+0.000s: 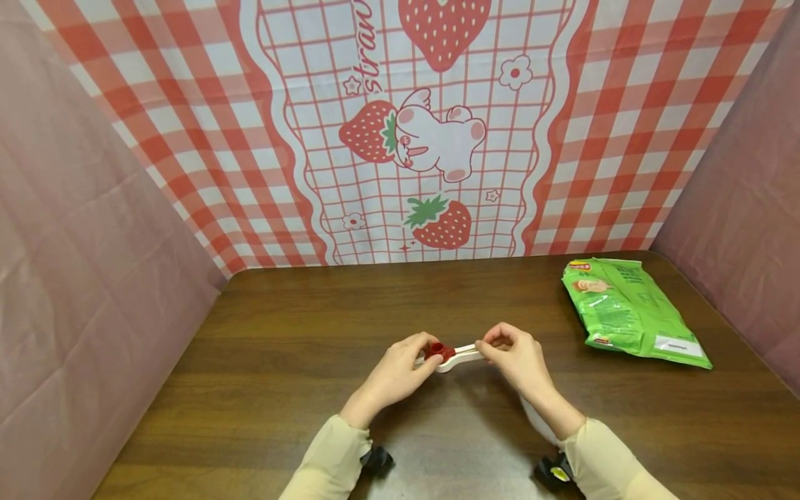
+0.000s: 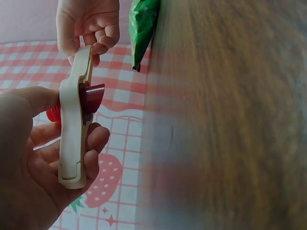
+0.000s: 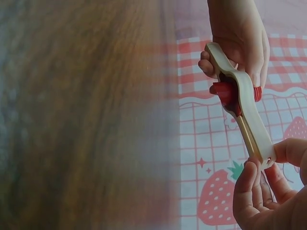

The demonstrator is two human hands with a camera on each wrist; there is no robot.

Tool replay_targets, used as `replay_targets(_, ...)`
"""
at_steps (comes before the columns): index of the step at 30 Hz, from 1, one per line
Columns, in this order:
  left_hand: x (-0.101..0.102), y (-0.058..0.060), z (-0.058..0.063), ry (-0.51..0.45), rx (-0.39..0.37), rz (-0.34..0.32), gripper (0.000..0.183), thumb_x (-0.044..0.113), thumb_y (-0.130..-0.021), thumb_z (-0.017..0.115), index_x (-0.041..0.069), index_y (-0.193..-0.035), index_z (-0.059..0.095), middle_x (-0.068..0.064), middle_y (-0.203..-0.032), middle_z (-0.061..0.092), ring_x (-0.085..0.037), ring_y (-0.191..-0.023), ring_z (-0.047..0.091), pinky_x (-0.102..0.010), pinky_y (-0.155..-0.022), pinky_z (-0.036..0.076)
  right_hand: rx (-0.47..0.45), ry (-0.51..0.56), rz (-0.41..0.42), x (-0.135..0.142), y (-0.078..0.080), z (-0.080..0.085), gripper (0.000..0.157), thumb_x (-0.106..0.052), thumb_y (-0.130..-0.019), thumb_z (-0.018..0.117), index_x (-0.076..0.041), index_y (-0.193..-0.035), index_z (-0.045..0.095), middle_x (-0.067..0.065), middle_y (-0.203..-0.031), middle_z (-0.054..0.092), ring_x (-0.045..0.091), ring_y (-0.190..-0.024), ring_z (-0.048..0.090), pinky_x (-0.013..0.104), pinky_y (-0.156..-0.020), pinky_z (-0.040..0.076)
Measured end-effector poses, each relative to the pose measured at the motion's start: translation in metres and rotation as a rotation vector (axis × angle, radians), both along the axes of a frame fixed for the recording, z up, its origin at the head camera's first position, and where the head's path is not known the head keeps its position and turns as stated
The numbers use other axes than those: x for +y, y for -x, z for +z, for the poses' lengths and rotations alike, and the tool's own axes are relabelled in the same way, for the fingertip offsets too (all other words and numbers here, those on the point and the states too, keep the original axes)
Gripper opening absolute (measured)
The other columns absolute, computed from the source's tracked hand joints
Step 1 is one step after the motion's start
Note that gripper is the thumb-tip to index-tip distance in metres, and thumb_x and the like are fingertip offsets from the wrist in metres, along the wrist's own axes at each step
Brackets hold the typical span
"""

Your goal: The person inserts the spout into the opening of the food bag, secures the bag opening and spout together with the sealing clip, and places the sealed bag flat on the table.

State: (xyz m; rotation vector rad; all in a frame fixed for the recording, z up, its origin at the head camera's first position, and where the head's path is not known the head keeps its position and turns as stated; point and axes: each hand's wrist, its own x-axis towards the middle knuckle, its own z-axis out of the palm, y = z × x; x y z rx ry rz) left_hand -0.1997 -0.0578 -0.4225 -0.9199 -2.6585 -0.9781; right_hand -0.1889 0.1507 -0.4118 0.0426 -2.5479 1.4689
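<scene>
Both hands hold a long off-white bag clip (image 2: 71, 143) above the table, with a red spout (image 2: 92, 98) through its widened middle. My left hand (image 1: 400, 368) grips one end, the thumb against a ridged red cap (image 2: 53, 114) on the spout's other side. At the opposite end my right hand (image 1: 515, 357) pinches the clip between thumb and fingers. A narrow gap shows between the clip's two arms in the right wrist view. In the head view the left fingers hide part of the spout and one clip end.
A green snack bag (image 1: 631, 312) lies on the wooden table (image 1: 281, 319) at the back right. Something white (image 1: 540, 420), mostly hidden, lies beneath the right forearm. A strawberry-print cloth (image 1: 431, 229) hangs behind, with pink cloth at both sides.
</scene>
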Motion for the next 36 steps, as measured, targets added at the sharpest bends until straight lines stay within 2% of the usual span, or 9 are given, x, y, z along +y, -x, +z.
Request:
replay_targets(15,0.0006,0.0019,-0.0012,0.043,0.033,0.067,0.021,0.036,-0.086,0.047,0.022,-0.099,0.055,0.01,-0.091,0.055,-0.005,-0.078,0.052,-0.023,-0.067,0.042,-0.04,0.059,0.015,-0.0033,-0.0006,-0.0003,0.014,-0.019,-0.072,0.066,-0.008,-0.074,0.057,0.002,-0.063,0.06,0.008,-0.053,0.056,0.022,-0.05,0.044)
replay_targets(29,0.0011,0.0029,-0.0021,0.047,0.017,0.119,0.022,0.035,-0.086,0.047,0.02,-0.099,0.056,0.008,-0.087,0.056,-0.006,-0.074,0.052,-0.023,-0.065,0.042,-0.065,0.03,0.032,-0.0052,-0.0017,-0.0016,0.012,-0.019,-0.072,0.065,-0.009,-0.075,0.058,0.001,-0.064,0.06,0.012,-0.053,0.057,0.022,-0.05,0.043)
replay_targets(36,0.0011,0.0018,-0.0039,0.058,-0.001,0.148,0.021,0.033,-0.085,0.049,0.018,-0.099,0.056,0.007,-0.088,0.057,-0.007,-0.075,0.053,-0.024,-0.066,0.043,-0.118,0.0,0.079,-0.0065,-0.0039,-0.0012,0.016,-0.023,-0.073,0.066,-0.009,-0.075,0.058,0.004,-0.063,0.061,0.016,-0.055,0.058,0.022,-0.05,0.041)
